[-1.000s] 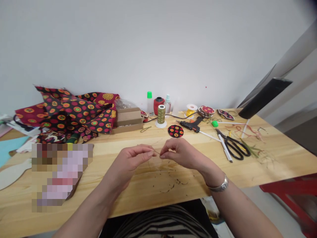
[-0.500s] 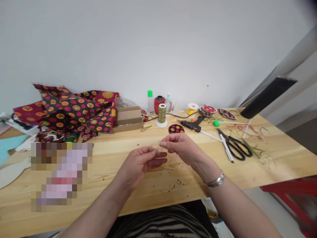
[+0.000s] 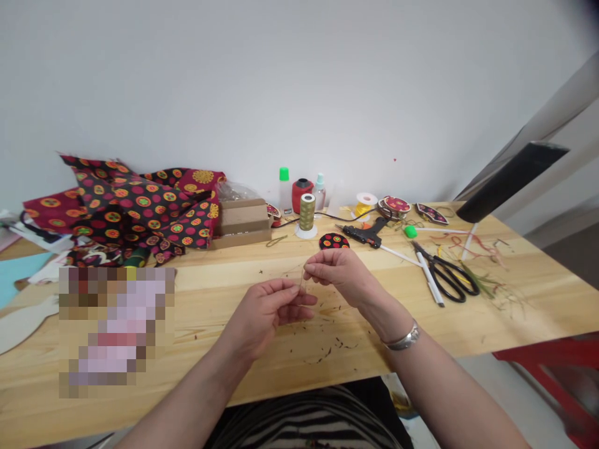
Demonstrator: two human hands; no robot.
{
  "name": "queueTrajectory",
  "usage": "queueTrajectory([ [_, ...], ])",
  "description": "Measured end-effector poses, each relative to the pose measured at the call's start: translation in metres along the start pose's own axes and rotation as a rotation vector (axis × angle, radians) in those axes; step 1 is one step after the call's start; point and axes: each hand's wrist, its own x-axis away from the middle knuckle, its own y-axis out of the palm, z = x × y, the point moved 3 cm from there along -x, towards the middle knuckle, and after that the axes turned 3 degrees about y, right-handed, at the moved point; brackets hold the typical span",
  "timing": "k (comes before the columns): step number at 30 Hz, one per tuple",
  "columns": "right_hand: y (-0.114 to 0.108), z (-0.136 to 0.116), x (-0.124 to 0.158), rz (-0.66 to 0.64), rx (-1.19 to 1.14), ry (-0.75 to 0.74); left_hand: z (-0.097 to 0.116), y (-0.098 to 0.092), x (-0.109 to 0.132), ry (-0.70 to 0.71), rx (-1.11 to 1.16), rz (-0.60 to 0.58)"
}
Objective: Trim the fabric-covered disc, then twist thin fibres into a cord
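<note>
A thin, pale thread (image 3: 302,278) stretches between my two hands over the middle of the wooden table. My left hand (image 3: 269,310) pinches its lower end between thumb and forefinger, the other fingers loosely curled. With thumb and forefinger pressed together, my right hand (image 3: 334,272) grips the upper end; a silver bracelet is on that wrist. Just beyond the right hand lies a round patterned fabric piece (image 3: 334,241). Behind it stands an olive thread spool (image 3: 307,213). Whether a needle is also between the fingers is too small to make out.
Black-handled scissors (image 3: 452,277), a white pen (image 3: 429,279) and a glue gun (image 3: 367,233) lie to the right. Patterned cloth (image 3: 154,206) is heaped at the left beside a cardboard box (image 3: 246,221). Dark scraps (image 3: 322,355) are scattered near the front edge.
The small loop of thread between my fingers now looks drawn out straighter. My hands have barely shifted, and the view has moved slightly.
</note>
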Motion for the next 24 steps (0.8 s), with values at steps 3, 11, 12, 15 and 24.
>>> queueTrajectory([
  [3,-0.0008,0.0011,-0.0006,0.009,0.004,-0.012,-0.0010,-0.0011,0.0000,-0.004,-0.002,0.014],
  [11,-0.0032,-0.0008,0.0001,0.024,-0.017,-0.039,-0.0025,-0.0026,-0.0006,-0.003,-0.001,0.036],
  [12,-0.0035,-0.0008,0.0000,0.026,-0.024,-0.041,-0.0030,-0.0030,-0.0005,-0.004,-0.003,0.036],
  [15,-0.0041,-0.0009,0.0001,0.041,-0.051,-0.043,-0.0041,-0.0037,-0.0001,-0.003,-0.011,0.031],
  [24,-0.0048,-0.0027,0.0014,0.079,-0.082,-0.062,-0.0066,-0.0059,0.0015,0.018,-0.015,0.020],
])
